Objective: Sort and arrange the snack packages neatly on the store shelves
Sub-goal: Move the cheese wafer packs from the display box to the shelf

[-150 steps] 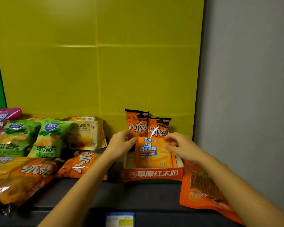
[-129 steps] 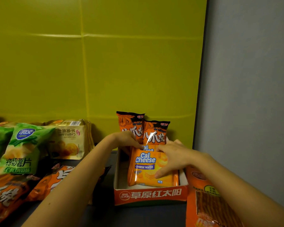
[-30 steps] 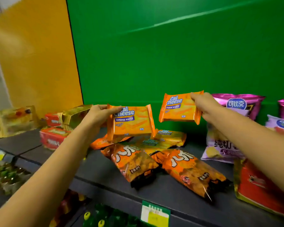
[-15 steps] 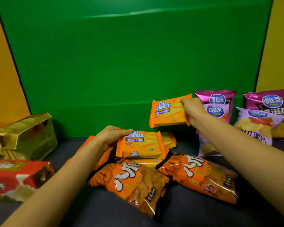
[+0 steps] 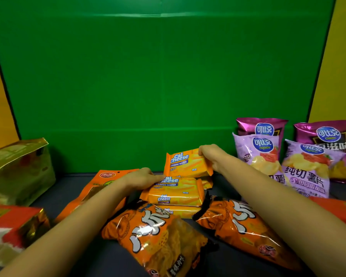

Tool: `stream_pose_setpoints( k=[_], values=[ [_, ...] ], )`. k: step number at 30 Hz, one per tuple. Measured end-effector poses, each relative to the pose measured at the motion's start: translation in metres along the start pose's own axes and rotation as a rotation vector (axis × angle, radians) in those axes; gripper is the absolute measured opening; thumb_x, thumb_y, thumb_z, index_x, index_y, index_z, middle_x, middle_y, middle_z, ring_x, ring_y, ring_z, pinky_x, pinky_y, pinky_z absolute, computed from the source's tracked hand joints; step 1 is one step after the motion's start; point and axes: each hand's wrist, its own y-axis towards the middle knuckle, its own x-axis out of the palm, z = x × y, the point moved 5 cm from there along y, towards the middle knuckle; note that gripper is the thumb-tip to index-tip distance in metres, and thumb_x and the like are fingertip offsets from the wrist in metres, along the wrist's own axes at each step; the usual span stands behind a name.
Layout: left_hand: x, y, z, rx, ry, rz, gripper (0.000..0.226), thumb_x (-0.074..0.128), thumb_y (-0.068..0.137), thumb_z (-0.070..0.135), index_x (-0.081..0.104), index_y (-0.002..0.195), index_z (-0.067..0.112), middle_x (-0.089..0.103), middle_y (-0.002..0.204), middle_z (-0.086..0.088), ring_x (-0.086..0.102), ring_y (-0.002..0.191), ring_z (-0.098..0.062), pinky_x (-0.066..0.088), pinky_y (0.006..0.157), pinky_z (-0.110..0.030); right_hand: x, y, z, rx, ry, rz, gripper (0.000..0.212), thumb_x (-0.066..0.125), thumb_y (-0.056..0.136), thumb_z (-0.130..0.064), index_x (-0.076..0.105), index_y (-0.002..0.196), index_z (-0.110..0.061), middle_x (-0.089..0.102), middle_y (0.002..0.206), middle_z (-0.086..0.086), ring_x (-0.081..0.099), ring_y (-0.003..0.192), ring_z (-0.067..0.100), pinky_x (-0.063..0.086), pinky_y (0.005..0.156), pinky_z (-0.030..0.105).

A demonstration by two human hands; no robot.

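Observation:
My right hand (image 5: 213,157) grips the right edge of an orange Cal Cheese wafer pack (image 5: 185,163), held just above a flat stack of the same packs (image 5: 178,193) on the dark shelf (image 5: 72,175). My left hand (image 5: 143,176) rests on the left end of the stack's top pack, fingers closed on its edge. Two orange crinkly snack bags lie in front of the stack, one at the left (image 5: 154,236) and one at the right (image 5: 242,226).
A flat orange pouch (image 5: 100,183) lies under my left arm. Purple chip bags (image 5: 256,152) (image 5: 308,168) stand at the right, with darker magenta ones behind. Gold (image 5: 18,170) and red (image 5: 10,226) packages sit at the left. A green back panel (image 5: 158,86) closes off the shelf.
The view has swung from the yellow bay to the green one. Both hands have come down: the left one's pack now lies on the stack, the right one's pack has dropped close above it.

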Motion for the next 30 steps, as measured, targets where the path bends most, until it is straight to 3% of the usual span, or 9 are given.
stream_pose_setpoints(
  k=[3, 8, 11, 13, 15, 18, 21, 23, 30],
  values=[
    [-0.001, 0.000, -0.003, -0.033, -0.086, -0.062, 0.060, 0.058, 0.086, 0.044, 0.046, 0.126, 0.001, 0.063, 0.116, -0.012, 0.063, 0.096, -0.025, 0.052, 0.083, -0.033, 0.001, 0.003, 0.008, 0.009, -0.090, -0.025, 0.016, 0.044, 0.087, 0.000, 0.043, 0.072, -0.006, 0.046, 0.067, 0.009, 0.044, 0.055, 0.018, 0.036, 0.052, 0.026],
    [0.001, -0.004, 0.000, -0.028, -0.117, -0.044, 0.055, 0.059, 0.087, 0.041, 0.043, 0.126, 0.005, 0.057, 0.091, -0.001, 0.057, 0.074, -0.012, 0.047, 0.061, -0.022, 0.009, 0.002, 0.019, -0.038, -0.432, -0.090, 0.008, 0.046, 0.089, -0.008, 0.053, 0.087, -0.004, 0.054, 0.098, 0.017, 0.052, 0.076, 0.024, 0.039, 0.055, 0.025],
    [0.005, -0.006, 0.001, -0.043, -0.321, -0.071, 0.051, 0.058, 0.090, 0.027, 0.038, 0.130, 0.004, 0.058, 0.086, -0.002, 0.060, 0.072, -0.015, 0.052, 0.056, -0.026, 0.007, -0.007, 0.014, -0.022, -0.567, -0.144, 0.029, 0.043, 0.094, -0.012, 0.053, 0.116, 0.005, 0.057, 0.112, 0.019, 0.055, 0.092, 0.027, 0.043, 0.071, 0.029],
    [0.008, -0.007, 0.003, -0.045, -0.426, -0.080, 0.050, 0.057, 0.091, 0.019, 0.035, 0.132, 0.003, 0.059, 0.086, -0.004, 0.061, 0.071, -0.017, 0.055, 0.053, -0.026, 0.005, -0.010, 0.013, 0.000, -0.624, -0.203, 0.023, 0.041, 0.095, -0.015, 0.058, 0.097, 0.001, 0.058, 0.094, 0.015, 0.053, 0.077, 0.023, 0.039, 0.059, 0.026],
    [0.010, -0.006, 0.003, -0.036, -0.467, -0.059, 0.048, 0.055, 0.092, 0.015, 0.035, 0.134, 0.002, 0.061, 0.090, -0.006, 0.061, 0.072, -0.018, 0.055, 0.060, -0.030, 0.002, -0.008, 0.018, 0.054, -0.624, -0.236, 0.023, 0.042, 0.094, -0.016, 0.049, 0.074, -0.008, 0.052, 0.077, 0.011, 0.050, 0.067, 0.021, 0.042, 0.062, 0.026],
    [0.015, -0.005, 0.004, -0.029, -0.471, -0.019, 0.053, 0.053, 0.093, 0.013, 0.031, 0.140, 0.004, 0.059, 0.095, -0.007, 0.061, 0.072, -0.018, 0.053, 0.066, -0.033, 0.002, -0.010, 0.029, 0.138, -0.521, -0.298, 0.023, 0.043, 0.095, -0.014, 0.045, 0.073, -0.010, 0.051, 0.070, 0.009, 0.053, 0.067, 0.022, 0.051, 0.085, 0.043],
    [0.018, -0.006, 0.007, -0.028, -0.462, 0.000, 0.050, 0.051, 0.094, 0.012, 0.030, 0.139, 0.005, 0.055, 0.086, -0.002, 0.059, 0.070, -0.017, 0.053, 0.061, -0.032, 0.004, -0.017, 0.029, 0.118, -0.460, -0.310, 0.026, 0.042, 0.096, -0.009, 0.044, 0.070, -0.009, 0.048, 0.063, 0.007, 0.050, 0.057, 0.017, 0.051, 0.069, 0.033],
    [0.021, -0.005, 0.009, -0.022, -0.461, 0.006, 0.048, 0.050, 0.094, 0.011, 0.031, 0.137, 0.004, 0.055, 0.089, -0.004, 0.060, 0.075, -0.022, 0.053, 0.069, -0.038, 0.005, -0.020, 0.028, 0.098, -0.477, -0.313, 0.027, 0.042, 0.096, -0.009, 0.044, 0.069, -0.009, 0.049, 0.063, 0.007, 0.050, 0.056, 0.016, 0.048, 0.059, 0.027],
    [0.021, -0.006, 0.011, -0.053, -0.384, -0.015, 0.051, 0.055, 0.092, 0.015, 0.031, 0.135, 0.003, 0.055, 0.116, -0.017, 0.062, 0.100, -0.034, 0.050, 0.091, -0.051, 0.005, -0.028, 0.021, 0.023, -0.600, -0.325, 0.028, 0.042, 0.096, -0.016, 0.047, 0.070, -0.009, 0.052, 0.069, 0.007, 0.049, 0.059, 0.016, 0.043, 0.058, 0.025]
  ],
)
